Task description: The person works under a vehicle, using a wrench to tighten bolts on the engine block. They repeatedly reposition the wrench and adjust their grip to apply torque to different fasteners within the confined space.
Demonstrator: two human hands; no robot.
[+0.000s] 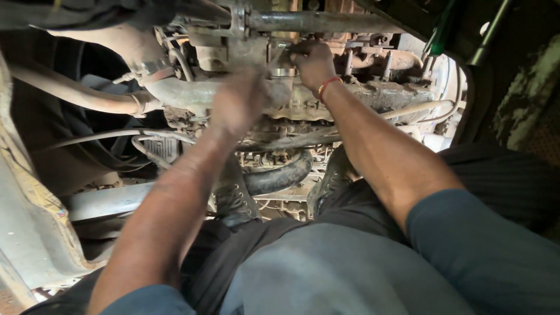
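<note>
Under a vehicle, both hands reach up to the far, greasy engine block (350, 96). Right hand (312, 61) sits at the far centre with its fingers curled tight around a small metal fitting (283, 72) on the block, touching it; a red thread (326, 84) circles that wrist. Left hand (236, 105) is just left of the fitting and blurred, so I cannot tell whether it is clenched or released, or whether it touches anything. A ribbed grey hose (181, 93) runs left of that hand, clamped to a rusty pipe (76, 93) that goes off to the far left. A steel bar (315, 20) crosses above the hands. Near the middle, 2 black shoes (236, 201) rest by a black hose (280, 175). Blue sleeves (484, 251) fill the near right.
</note>
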